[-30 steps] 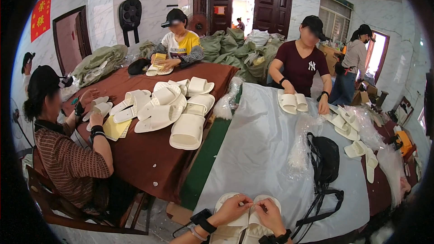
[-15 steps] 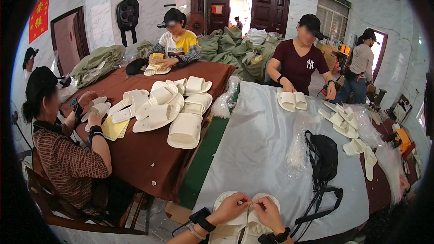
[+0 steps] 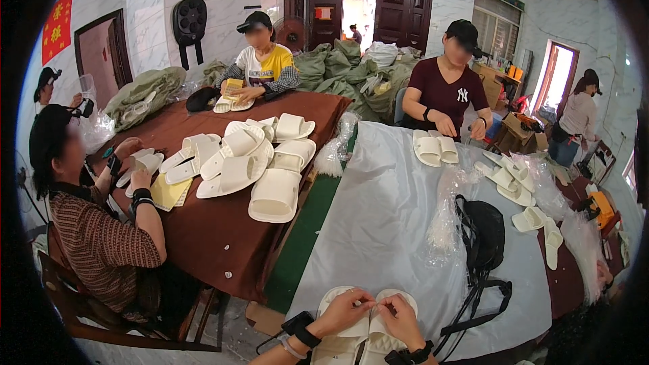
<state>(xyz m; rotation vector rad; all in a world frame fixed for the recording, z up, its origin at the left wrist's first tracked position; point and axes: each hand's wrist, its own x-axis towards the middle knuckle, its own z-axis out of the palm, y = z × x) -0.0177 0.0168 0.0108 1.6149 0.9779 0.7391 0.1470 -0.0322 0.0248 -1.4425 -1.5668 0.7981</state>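
Note:
A pair of cream slide slippers lies at the near edge of the grey-covered table, the left slipper (image 3: 334, 350) and right slipper (image 3: 382, 350) side by side, toes away from me. Over the inner edges of their straps, my left hand (image 3: 345, 312) and my right hand (image 3: 400, 316) meet with fingertips pinched together. Whatever is between the fingertips is too small to make out. Both wrists wear black bands, and my hands hide part of the straps.
A black bag (image 3: 481, 233) with loose straps lies right of my hands, beside a bundle of clear plastic strands (image 3: 445, 223). More slippers (image 3: 427, 149) sit before a co-worker opposite. A brown-covered table (image 3: 203, 236) on the left holds a slipper pile (image 3: 274, 192); two co-workers sit there.
My hands stay almost still at the slippers. The co-worker opposite has lifted a hand off the slippers, both hands now above the table edge. A person at the far right has moved further right.

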